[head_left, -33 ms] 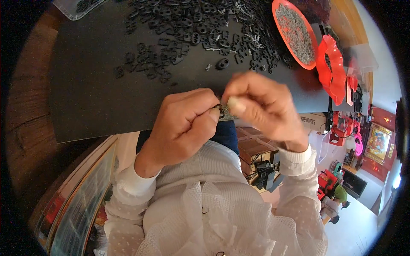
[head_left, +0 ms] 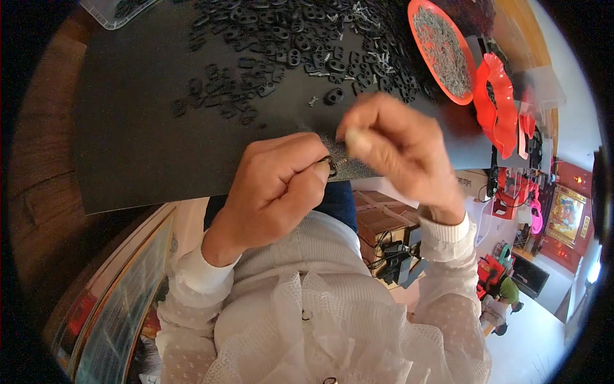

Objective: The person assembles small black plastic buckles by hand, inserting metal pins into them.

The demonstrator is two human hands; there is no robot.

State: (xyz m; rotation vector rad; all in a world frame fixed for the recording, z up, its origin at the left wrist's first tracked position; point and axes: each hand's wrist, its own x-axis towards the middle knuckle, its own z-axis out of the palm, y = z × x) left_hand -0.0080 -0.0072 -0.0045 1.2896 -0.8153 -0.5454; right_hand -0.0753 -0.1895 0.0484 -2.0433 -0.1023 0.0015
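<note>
Low over the table's near edge, my left hand (head_left: 275,182) is closed, pinching a small black cord-lock part (head_left: 332,168) between thumb and forefinger. What looks like a thin metal spring (head_left: 342,162) sticks out from the part's right side. Just right of it and a little apart, my right hand (head_left: 403,153) is curled, its thumb close against the forefinger. Its fingertips are smeared by motion, and I cannot make out what lies between them. Farther away, a pile of black cord-lock pieces (head_left: 268,38) is spread about, with loose springs (head_left: 384,59) among them.
An orange-red dish (head_left: 471,89) of metal springs stands at the far right, beside a wavy-rimmed red bowl (head_left: 505,115). A clear plastic container (head_left: 114,24) sits at the far left of the dark table (head_left: 141,141). A single oval piece (head_left: 334,96) lies beyond my hands.
My right hand has drawn slightly away to the upper right, baring the spring at the black part. My left hand stays where it was, with the same grip.
</note>
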